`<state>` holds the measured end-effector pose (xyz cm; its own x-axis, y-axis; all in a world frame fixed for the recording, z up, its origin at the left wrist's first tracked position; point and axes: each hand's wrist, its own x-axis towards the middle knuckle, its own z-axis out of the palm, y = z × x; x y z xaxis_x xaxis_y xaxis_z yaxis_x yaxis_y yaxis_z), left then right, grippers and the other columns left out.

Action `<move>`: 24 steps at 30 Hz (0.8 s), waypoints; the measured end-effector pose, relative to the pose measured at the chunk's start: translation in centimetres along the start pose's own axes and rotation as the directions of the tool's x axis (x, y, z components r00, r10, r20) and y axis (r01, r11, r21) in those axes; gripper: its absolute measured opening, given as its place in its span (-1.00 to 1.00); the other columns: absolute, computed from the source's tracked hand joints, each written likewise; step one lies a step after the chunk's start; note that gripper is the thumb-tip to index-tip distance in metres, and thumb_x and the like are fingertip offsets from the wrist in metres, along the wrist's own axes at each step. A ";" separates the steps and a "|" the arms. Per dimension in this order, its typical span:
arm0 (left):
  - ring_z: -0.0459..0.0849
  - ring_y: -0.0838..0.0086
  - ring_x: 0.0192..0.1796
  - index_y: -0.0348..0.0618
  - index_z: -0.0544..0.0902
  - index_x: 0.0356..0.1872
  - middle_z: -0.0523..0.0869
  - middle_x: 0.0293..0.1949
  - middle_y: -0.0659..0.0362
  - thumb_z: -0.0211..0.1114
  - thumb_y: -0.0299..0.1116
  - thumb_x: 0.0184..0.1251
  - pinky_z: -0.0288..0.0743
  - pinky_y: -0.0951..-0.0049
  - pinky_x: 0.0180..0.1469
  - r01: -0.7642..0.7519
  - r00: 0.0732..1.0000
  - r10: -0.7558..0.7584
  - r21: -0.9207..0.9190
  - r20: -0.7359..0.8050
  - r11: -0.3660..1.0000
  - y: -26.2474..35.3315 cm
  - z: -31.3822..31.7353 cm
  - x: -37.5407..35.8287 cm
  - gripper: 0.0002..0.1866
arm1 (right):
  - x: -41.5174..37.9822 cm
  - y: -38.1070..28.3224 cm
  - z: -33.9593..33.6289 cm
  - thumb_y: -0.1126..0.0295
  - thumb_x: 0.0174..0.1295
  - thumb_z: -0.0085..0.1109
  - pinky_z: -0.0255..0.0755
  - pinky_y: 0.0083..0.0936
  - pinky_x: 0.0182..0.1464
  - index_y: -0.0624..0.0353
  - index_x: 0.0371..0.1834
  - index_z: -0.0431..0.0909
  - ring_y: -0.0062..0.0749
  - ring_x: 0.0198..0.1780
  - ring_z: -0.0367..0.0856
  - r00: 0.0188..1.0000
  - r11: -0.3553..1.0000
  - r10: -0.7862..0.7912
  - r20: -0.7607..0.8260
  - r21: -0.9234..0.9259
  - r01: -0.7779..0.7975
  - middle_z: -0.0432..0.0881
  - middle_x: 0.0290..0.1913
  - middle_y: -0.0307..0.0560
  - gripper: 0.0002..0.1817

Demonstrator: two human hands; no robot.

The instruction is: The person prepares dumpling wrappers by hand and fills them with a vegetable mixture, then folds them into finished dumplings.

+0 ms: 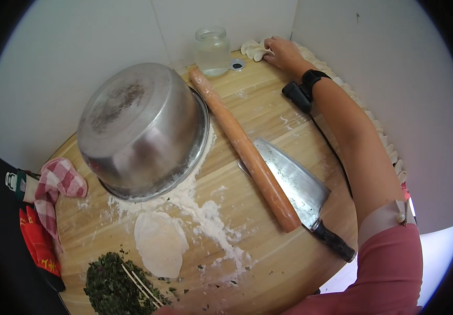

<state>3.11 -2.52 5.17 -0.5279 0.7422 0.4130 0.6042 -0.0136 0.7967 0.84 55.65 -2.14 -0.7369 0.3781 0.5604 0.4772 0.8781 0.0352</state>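
My right hand [287, 55] reaches to the far edge of the wooden board, its fingers closed around the end of a dumpling [260, 54] in a row of pale folded dumplings. A black strap with a cabled black device [297, 96] is on that wrist. Only a blurred sliver, perhaps of my left hand, shows at the bottom edge; its fingers are hidden. Close to it, a pair of chopsticks [140, 283] lies across a heap of chopped greens [108, 286]. A flat dough wrapper [159, 244] rests on the board beside the greens.
An upturned metal basin [142, 126] stands on the left, with loose flour [205, 218] around it. A rolling pin [247, 152] lies across a cleaver [297, 181]. A glass jar [212, 52] is at the back; a checked cloth [61, 178] lies at the left edge.
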 end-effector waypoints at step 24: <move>0.52 0.42 -0.58 -0.23 0.61 -0.38 0.57 -0.54 0.13 0.30 -0.50 0.13 0.39 0.48 -0.48 -0.184 0.965 0.196 -0.080 0.175 0.980 3.9 5.0 -8.9 -0.94 | -20.3 -28.1 -33.0 0.40 0.14 0.20 0.39 -0.51 -0.36 0.23 -0.37 0.53 -0.45 -0.38 0.54 0.876 0.539 -0.429 0.219 0.841 0.054 0.56 -0.45 -0.15 -0.88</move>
<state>13.21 -5.81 2.39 -0.2867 0.8306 0.4774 0.6416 -0.2035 0.7395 18.14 13.65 12.79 -0.9553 0.0183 0.2951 -0.1855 0.7401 -0.6464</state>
